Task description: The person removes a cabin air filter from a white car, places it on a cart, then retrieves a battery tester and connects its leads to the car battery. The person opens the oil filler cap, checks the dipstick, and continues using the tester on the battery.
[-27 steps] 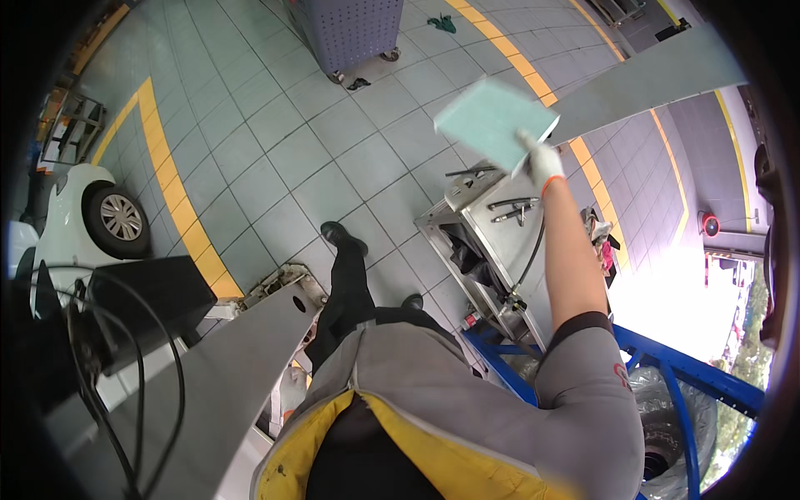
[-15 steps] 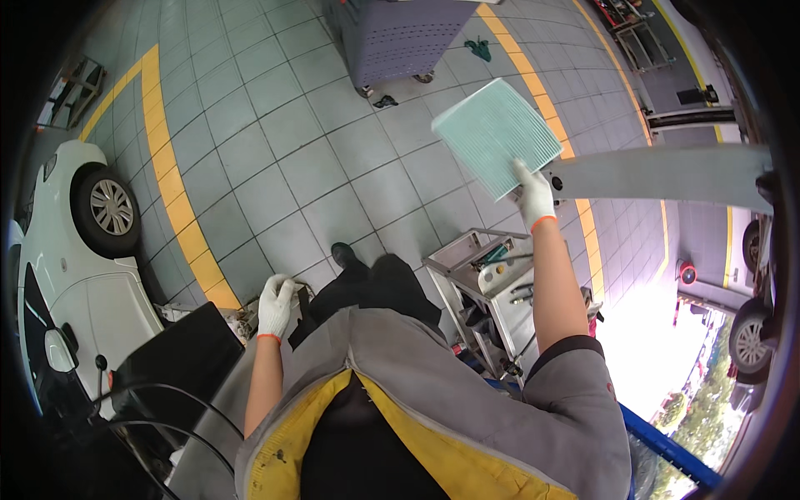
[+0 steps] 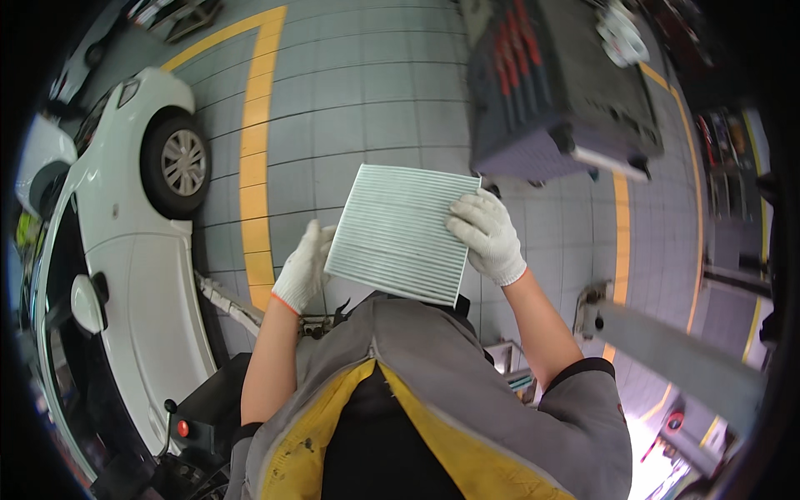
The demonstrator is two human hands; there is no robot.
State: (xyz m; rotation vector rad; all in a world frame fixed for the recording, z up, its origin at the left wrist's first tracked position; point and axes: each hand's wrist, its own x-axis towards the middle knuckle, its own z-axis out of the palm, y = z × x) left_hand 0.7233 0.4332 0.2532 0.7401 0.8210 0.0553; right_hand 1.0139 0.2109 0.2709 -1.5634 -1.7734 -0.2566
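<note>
A square, pale green pleated cabin air filter (image 3: pixel 404 233) is held in front of my body, its ribbed face up. My right hand (image 3: pixel 492 237), in a white knit glove, grips its right edge with the fingers over the top face; the thumb is hidden. At the filter's left edge is my left hand (image 3: pixel 304 268), also gloved, with its fingers stretched out. Some of its fingertips pass out of sight by the edge, and whether they touch the filter I cannot tell.
A white car (image 3: pixel 137 275) stands at my left, beside a yellow floor line (image 3: pixel 255 150). Ahead to the right is a wheeled tool cabinet (image 3: pixel 558 92). A grey lift arm (image 3: pixel 667 342) extends across the right side. A lever with a red button (image 3: pixel 183 428) is at lower left.
My right hand has brought the filter from the far right to in front of my body. My left hand has risen to its left edge. The view has turned toward the tool cabinet.
</note>
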